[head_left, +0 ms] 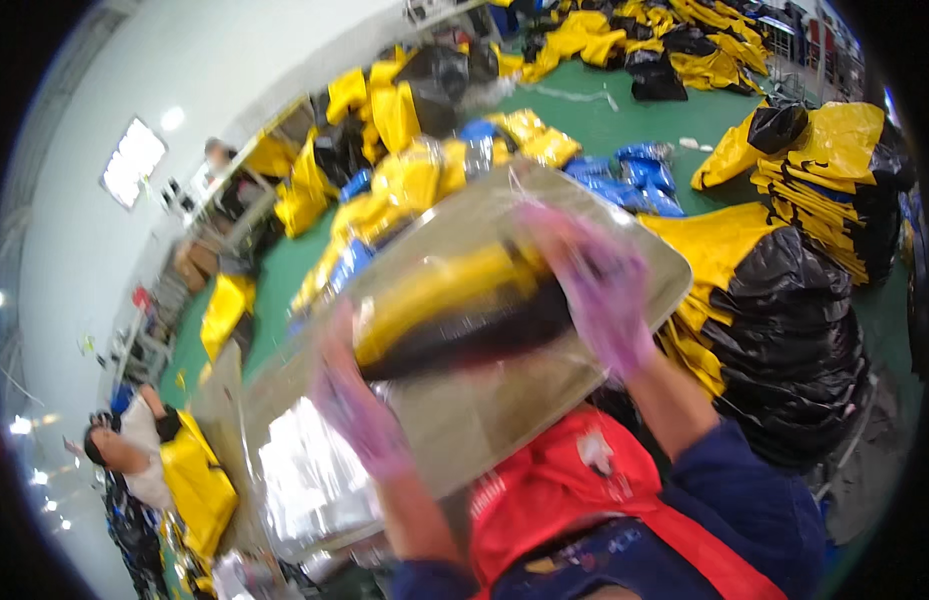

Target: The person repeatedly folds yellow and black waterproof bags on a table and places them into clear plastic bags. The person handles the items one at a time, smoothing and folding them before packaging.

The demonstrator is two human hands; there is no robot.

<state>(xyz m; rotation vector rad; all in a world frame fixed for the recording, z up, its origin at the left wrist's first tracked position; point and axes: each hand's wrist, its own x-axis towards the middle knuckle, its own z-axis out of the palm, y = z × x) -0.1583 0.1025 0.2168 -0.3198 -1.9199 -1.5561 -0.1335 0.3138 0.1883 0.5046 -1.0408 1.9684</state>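
Note:
Between my two hands, above the table [544, 415], is a folded yellow and black bundle [464, 310] of shiny, plastic-looking material, blurred by motion. My left hand [349, 390], in a thin pinkish-purple glove, grips its left end. On its right end is my right hand [599, 290], gloved the same way, with the fingers closed round the edge. Both sets of fingertips are smeared. A stack of clear plastic bags [314, 475] lies on the table to the left of my left forearm.
Black and yellow sheets [784, 330] are piled high at my right, with another stack [824, 170] behind. Yellow packages [414, 180] and blue packages [639, 175] lie on the green floor beyond the table. At left, another person [134, 450] handles a yellow piece [199, 480].

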